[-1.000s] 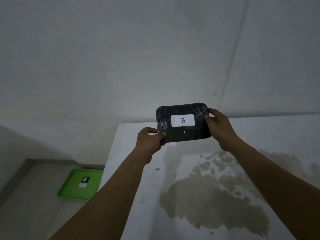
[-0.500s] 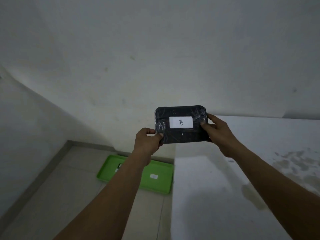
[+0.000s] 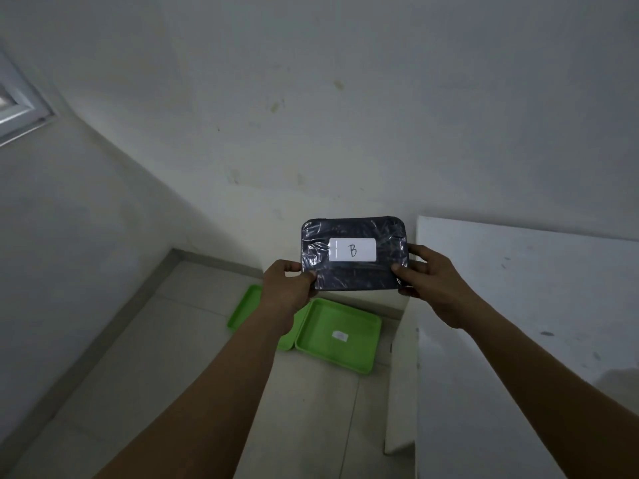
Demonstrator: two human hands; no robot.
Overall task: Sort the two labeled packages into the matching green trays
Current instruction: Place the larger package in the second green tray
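- Hands grip a dark package [image 3: 354,254] by its short ends, held in the air above the floor: left hand [image 3: 288,288] pinches one edge, right hand [image 3: 434,283] the other.
- Glossy crinkled wrap covers it; its white label [image 3: 352,249] reads "B".
- Below, on floor tiles, two green trays: right tray [image 3: 337,335] carries a small unreadable tag [image 3: 340,335]; left tray [image 3: 243,307] is partly hidden.

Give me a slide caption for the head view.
Both hands hold package B above two green trays on the floor.
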